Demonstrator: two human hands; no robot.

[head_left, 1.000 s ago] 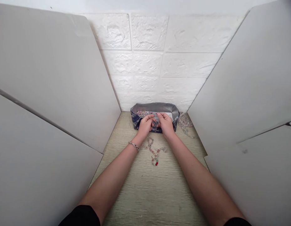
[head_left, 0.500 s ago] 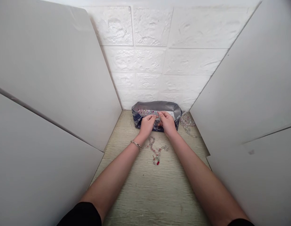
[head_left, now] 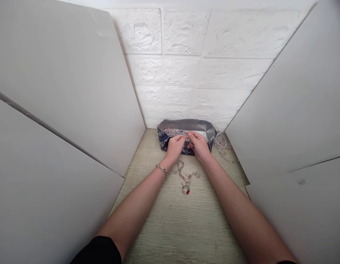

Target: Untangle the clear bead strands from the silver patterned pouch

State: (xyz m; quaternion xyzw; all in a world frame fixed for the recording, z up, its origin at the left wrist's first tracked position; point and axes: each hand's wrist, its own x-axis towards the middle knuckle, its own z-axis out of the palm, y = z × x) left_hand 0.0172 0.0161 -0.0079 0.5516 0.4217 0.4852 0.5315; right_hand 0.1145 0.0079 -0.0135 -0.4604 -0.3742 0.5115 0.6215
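My left hand [head_left: 175, 148] and my right hand [head_left: 200, 146] meet over the front side of an open box [head_left: 190, 125], silvery inside and dark blue patterned outside. Both are closed in a pinch, thumbs and fingertips almost touching; whatever lies between them is too small to make out. Loose pink and clear beads [head_left: 172, 131] lie in the left part of the box, behind my left fingers. Just below my hands, a string of beads [head_left: 182, 175] curls over the tabletop, with red beads at its near end.
More strung clear and pinkish beads [head_left: 221, 143] are heaped right of the box, against the right panel. White panels [head_left: 76, 80] stand close on both sides, and a white brick-patterned wall [head_left: 170, 69] closes the back. The pale wood-grain tabletop [head_left: 170, 223] stretches toward me.
The whole view has shifted slightly, so everything sits a little farther right. My fingertips stay pinched together at the box, and the bead string on the tabletop lies as before.
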